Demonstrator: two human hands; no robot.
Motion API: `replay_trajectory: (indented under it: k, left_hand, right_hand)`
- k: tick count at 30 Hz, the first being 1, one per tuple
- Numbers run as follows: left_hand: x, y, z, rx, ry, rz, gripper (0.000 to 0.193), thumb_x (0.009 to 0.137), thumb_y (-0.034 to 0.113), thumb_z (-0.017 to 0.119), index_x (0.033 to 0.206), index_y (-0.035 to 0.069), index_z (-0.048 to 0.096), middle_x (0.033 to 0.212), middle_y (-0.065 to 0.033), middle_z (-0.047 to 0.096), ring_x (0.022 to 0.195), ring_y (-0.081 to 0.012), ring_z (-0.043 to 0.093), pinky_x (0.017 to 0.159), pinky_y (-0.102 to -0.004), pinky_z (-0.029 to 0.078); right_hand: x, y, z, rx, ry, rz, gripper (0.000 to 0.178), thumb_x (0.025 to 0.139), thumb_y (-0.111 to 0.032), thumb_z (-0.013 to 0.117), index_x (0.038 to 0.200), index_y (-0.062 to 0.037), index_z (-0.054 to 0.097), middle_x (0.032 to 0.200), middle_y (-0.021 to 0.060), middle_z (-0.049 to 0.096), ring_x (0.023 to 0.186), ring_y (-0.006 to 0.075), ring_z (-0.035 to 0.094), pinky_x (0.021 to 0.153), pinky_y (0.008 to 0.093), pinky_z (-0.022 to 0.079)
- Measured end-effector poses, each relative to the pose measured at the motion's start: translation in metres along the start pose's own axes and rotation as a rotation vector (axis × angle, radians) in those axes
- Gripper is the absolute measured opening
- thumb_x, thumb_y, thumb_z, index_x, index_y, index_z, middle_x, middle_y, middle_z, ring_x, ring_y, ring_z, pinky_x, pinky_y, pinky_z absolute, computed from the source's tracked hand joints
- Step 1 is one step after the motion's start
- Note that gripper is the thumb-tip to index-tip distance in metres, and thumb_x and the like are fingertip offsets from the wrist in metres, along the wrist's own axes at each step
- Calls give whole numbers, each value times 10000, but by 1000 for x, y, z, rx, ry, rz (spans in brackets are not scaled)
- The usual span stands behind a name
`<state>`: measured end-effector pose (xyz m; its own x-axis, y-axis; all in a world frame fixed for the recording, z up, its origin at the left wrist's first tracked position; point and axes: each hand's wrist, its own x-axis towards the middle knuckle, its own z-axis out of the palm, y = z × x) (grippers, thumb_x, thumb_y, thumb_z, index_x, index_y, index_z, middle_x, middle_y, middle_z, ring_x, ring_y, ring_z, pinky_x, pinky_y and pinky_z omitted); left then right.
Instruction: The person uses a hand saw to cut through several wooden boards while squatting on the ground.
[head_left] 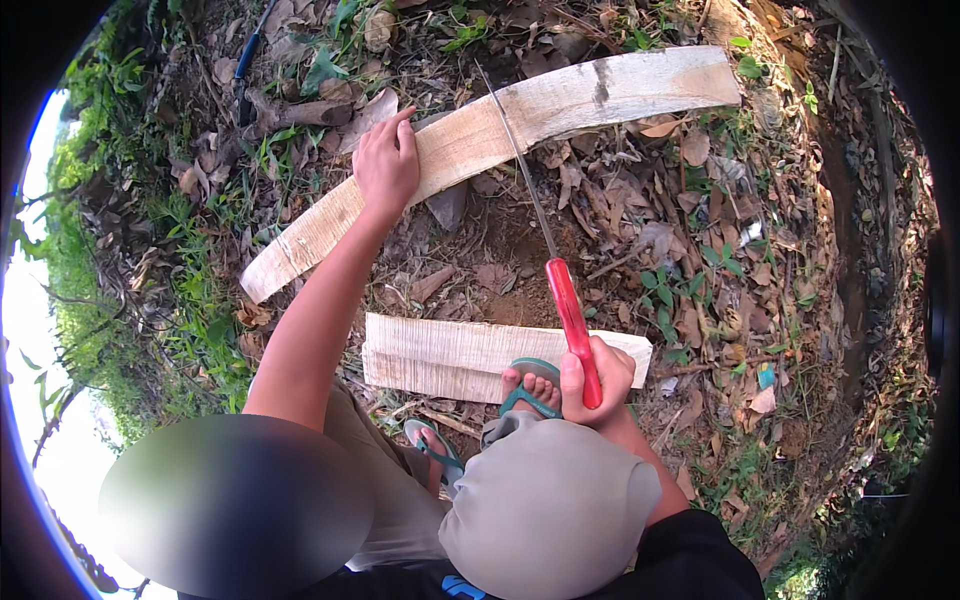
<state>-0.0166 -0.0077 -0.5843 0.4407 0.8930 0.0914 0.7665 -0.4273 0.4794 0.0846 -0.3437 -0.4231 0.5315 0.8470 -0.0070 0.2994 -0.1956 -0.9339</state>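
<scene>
A long pale wooden plank (620, 95) lies across the ground ahead of me, curved in this view. My left hand (387, 165) grips it left of its middle, fingers reaching over the far edge. My right hand (602, 380) is closed around the red handle of a handsaw (568, 300). The saw's thin blade points away from me and crosses the plank to the right of my left hand. Nearer to me lies a shorter pale board (440, 345), with my sandalled foot (535, 385) on its right part.
Dry leaves (640, 200), soil and small green plants cover the ground. A blue-handled tool (248, 55) lies at the far left, near a piece of dead wood (300, 112). A stone (447, 207) touches the plank's near side. Large wood (780, 60) stands at the far right.
</scene>
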Motion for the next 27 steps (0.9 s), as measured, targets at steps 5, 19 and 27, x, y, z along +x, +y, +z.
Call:
replay_trajectory:
  k: [5,19,27]
  left_hand:
    - [0,1,3,-24,-6,-75,400,1074,340,383,1257,208,713,1185,-68,708,1143,-297,611,1007,-430,428]
    - [-43,-37,-36,26,-209,178,1029,756,652,798,1532,114,388,1425,-166,508,1346,-373,467,1134,-494,335]
    - [-59,-58,-61,277,-433,-13,1091,578,246,862,1519,75,336,1342,-163,536,1305,-352,498,1139,-449,370]
  right_hand:
    - [35,-18,-7,49,8,67,164,941,-120,615,827,-3,600,559,59,474,453,172,498,480,335,385]
    - [50,-14,-42,57,-32,103,215,951,-105,643,768,-21,571,553,26,474,468,99,448,471,293,349]
    - [50,-22,-35,76,-20,85,206,965,-121,657,799,-12,600,561,-2,476,505,57,429,477,277,343]
